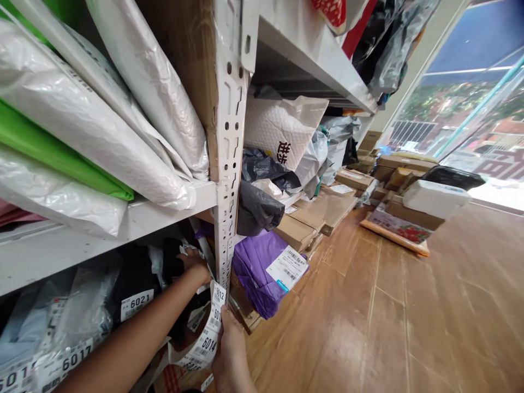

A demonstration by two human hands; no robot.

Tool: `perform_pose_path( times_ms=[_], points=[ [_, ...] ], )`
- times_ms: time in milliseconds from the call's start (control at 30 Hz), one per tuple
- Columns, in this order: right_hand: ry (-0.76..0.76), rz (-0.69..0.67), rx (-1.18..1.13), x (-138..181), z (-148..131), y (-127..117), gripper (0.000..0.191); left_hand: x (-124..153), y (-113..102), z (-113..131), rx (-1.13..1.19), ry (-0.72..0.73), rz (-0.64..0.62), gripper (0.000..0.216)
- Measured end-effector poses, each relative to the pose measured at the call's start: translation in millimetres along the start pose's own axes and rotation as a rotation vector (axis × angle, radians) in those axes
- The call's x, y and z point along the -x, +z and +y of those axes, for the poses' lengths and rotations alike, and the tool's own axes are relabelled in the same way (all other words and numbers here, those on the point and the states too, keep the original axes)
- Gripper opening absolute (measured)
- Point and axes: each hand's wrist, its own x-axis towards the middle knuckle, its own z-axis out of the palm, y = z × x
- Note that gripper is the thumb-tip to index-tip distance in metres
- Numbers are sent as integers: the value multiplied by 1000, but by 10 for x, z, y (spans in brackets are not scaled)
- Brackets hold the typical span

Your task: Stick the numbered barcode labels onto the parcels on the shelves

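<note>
My left hand (195, 265) reaches into the lower shelf bay, with its fingers curled on a white-labelled parcel (189, 250) among dark bags. My right hand (231, 341) is at the bottom of the view, gripping a strip of numbered labels (209, 331) that reads 6012 and 6014. The strip curls down in front of the white shelf upright (227, 164). More numbered stickers, 6021 (136, 304) and 6017 (77, 357), sit on parcels in the lower bay.
White and green mailer bags (82, 125) fill the upper shelf. A purple parcel (262, 267), black bags and cardboard boxes (315, 215) line the floor to the right. A pile of boxes (413, 207) stands on the wooden floor near a window.
</note>
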Motion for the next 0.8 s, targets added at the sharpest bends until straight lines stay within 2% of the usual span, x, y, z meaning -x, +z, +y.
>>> perform_pose_path(
  times_ms=[167, 233, 333, 367, 400, 433, 467, 567, 600, 700, 767, 800],
  points=[
    [7, -15, 9, -15, 4, -55, 42, 38, -97, -155, 101, 132, 48, 70],
    [-15, 10, 25, -56, 51, -95, 43, 121, -162, -261, 135, 125, 132, 68],
    [-116, 135, 13, -100, 126, -95, 47, 377, -184, -392, 194, 117, 287, 52],
    [-159, 183, 5, -97, 135, -69, 48, 497, -158, -409, 242, 156, 329, 49],
    [-209, 223, 4, -82, 126, -29, 48, 630, -118, -405, 465, 221, 430, 47],
    [-262, 250, 14, -54, 99, 22, 48, 771, -72, -380, 723, 245, 469, 46],
    [-318, 269, 40, -14, 50, 80, 47, 913, -29, -334, 974, 223, 427, 48],
    [-463, 283, 204, 168, -191, 254, 46, 1288, -6, -120, 1549, 42, -1, 60],
    [-490, 278, 262, 249, -289, 302, 47, 1382, -46, -42, 1671, 10, -96, 62],
    [-516, 305, 335, 582, -609, 418, 51, 1593, -297, 164, 1810, 30, -302, 60],
    [-495, 346, 293, 924, -895, 492, 54, 1772, -569, 290, 1747, 91, -374, 55],
    [-480, 354, 278, 1143, -1082, 533, 54, 1904, -744, 359, 1690, 131, -372, 52]
  ],
)
